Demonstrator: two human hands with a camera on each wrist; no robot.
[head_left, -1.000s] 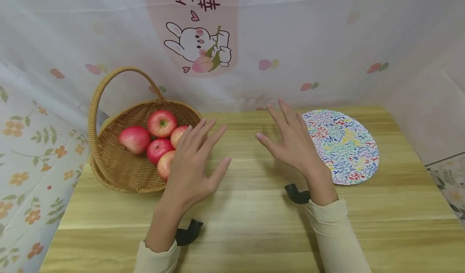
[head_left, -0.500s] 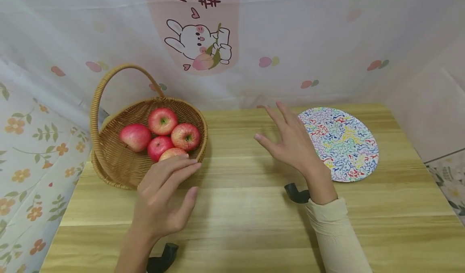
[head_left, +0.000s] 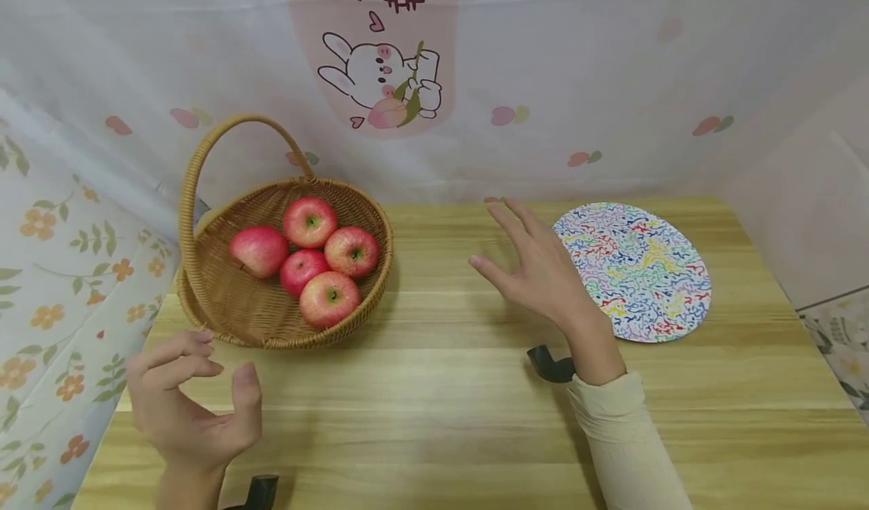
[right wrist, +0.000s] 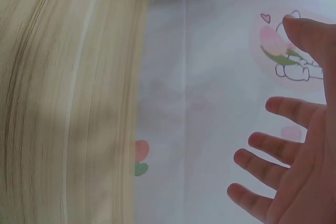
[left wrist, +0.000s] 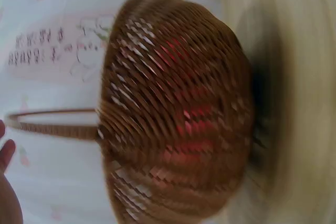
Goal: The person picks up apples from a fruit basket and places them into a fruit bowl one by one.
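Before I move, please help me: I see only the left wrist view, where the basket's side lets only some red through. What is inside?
Observer: Five apples show inside the basket.
Operator: Thank you. Does the right hand hold something? It is outside my picture.
Observer: No, it holds nothing.
Operator: And what else is on the table, which I cannot see?
Observer: A patterned disc lies to the right of the right hand.
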